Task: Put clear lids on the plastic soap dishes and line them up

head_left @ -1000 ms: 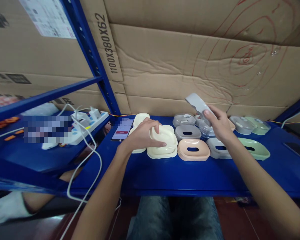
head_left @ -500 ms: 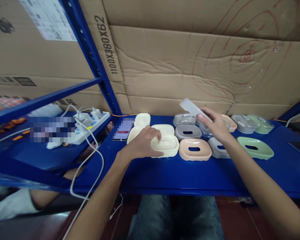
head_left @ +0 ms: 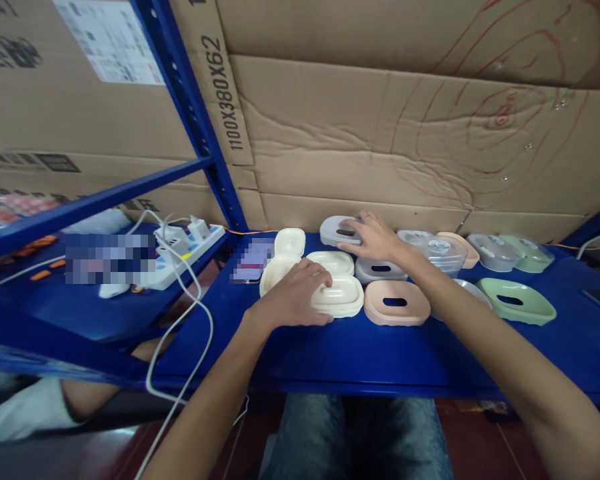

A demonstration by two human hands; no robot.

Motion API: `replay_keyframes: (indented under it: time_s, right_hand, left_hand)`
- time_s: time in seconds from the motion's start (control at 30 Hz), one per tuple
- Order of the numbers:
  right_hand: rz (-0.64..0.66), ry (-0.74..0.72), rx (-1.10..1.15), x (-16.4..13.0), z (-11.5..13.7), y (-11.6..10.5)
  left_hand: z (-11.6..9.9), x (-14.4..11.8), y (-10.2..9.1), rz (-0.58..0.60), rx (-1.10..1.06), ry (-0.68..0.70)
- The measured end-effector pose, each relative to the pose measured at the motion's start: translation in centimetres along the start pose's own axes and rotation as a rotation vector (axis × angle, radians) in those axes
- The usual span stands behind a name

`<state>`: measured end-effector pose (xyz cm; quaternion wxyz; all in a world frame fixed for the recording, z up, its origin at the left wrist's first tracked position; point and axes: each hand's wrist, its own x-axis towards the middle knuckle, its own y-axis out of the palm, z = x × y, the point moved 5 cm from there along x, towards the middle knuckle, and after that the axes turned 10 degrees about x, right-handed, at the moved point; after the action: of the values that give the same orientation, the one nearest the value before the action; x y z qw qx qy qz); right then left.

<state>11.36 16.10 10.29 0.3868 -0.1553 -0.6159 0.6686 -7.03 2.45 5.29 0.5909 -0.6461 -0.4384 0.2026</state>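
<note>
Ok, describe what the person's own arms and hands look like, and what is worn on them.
Both arms are bare from the lower edge of the picture up to the fingers: no sleeves or gloves show. The left hand and the right hand show no ring, watch or wristband on the sides that face the camera. Between the forearms, grey-blue jeans cover the person's legs.

Cream dish (head_left: 337,297) flat; grey lid (head_left: 339,230) beyond it.

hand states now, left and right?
Left hand: closed on the cream soap dish.
Right hand: gripping the grey lid, fingers curled over it.
</note>
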Motion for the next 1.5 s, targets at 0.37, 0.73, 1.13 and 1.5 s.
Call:
replay_keyframes:
  time_s: [0.37, 0.73, 1.13, 1.5]
  right_hand:
    - [0.203, 0.056, -0.109, 5.7, -0.4, 4.1]
    - [0.263, 0.068, -0.16, 7.0, 0.5, 4.4]
    - [0.297, 0.06, -0.135, 6.8, 0.6, 5.3]
    - [0.274, 0.033, -0.116, 6.7, 0.1, 5.8]
  left_hand:
    - [-0.5, 0.0, 0.0, 0.018, 0.016, 0.011]
    - [-0.3, -0.1, 0.2, -0.005, 0.009, 0.011]
    - [-0.3, 0.0, 0.2, -0.009, -0.01, 0.004]
    - [-0.2, 0.1, 0.5, -0.014, -0.016, 0.01]
